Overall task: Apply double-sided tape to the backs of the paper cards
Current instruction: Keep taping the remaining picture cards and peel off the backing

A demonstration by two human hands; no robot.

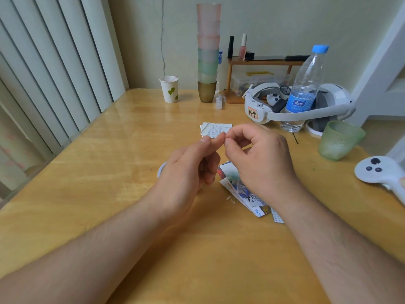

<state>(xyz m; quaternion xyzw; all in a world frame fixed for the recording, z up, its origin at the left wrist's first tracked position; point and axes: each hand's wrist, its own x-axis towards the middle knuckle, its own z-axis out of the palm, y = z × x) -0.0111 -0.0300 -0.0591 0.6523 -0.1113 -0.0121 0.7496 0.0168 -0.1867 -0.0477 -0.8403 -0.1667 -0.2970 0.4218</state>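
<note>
**Above the table, fingertips meet**

Over the table (pixel 87 172), the left hand (pixel 186 172) and right hand (pixel 260 159) are raised, fingertips pinched together; whatever they pinch is too small to tell. Printed paper cards (pixel 247 194) lie beneath the right hand. A tape roll (pixel 161 168) peeks beside the left.

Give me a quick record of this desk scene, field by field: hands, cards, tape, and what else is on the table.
left hand: raised, fingertips meeting the right's
right hand: raised, fingertips pinched together
held item: too small to tell
printed cards: loose pile under the right hand
text-side cards: small stack beyond the hands
tape roll: mostly hidden behind the left hand
table: wooden
water bottle: upright, capped
green cup: right side
</note>
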